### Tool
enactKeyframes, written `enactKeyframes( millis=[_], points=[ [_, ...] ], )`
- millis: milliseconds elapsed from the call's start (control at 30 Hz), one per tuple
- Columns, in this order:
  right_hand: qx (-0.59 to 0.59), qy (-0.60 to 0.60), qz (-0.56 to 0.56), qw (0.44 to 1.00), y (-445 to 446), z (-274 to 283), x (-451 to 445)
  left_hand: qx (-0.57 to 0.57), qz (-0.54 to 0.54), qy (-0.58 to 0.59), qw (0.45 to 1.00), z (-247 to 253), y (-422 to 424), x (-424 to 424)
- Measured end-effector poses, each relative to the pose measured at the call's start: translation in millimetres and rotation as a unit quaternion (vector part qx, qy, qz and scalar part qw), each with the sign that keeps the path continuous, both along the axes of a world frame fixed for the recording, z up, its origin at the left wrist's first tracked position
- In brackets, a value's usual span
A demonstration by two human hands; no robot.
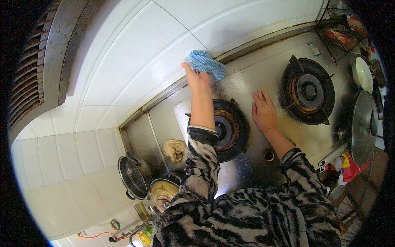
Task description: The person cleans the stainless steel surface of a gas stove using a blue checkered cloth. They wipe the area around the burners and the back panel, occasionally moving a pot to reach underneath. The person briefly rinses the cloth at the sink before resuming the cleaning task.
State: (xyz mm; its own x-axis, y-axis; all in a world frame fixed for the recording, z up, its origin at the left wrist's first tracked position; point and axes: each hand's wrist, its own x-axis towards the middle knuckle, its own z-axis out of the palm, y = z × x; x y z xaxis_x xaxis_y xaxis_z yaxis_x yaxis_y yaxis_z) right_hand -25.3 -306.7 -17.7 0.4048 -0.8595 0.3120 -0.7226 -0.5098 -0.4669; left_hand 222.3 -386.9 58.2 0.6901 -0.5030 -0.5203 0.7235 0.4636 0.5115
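My left hand (197, 77) is stretched far forward and holds a blue-and-white checked cloth (207, 64) against the white tiled wall (154, 46), just above the back edge of the stove. The fingers are partly hidden by the cloth. Flat on the steel stovetop (259, 78), between two gas burners, rests my right hand (264, 112), with nothing in it. Under my left forearm lies the left burner (242, 132), partly covered by the arm. The right burner (308, 91) stands to the right of my right hand.
A crumpled beige cloth (174, 149) lies left of the left burner. Nearer are a steel steamer pot (134, 177) and a lidded pot (163, 193). At right stand a glass-lidded pan (364, 129) and a white bowl (362, 74). A range hood (61, 55) overhangs at upper left.
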Motion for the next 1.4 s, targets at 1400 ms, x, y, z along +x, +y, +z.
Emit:
enactKeyframes(
  millis=[1400],
  points=[
    [0.012,-0.003,0.003,1.000,-1.2,2.6,-1.4,0.129,0.125,-0.394,0.901,46.3,-48.5,-54.7]
  ],
)
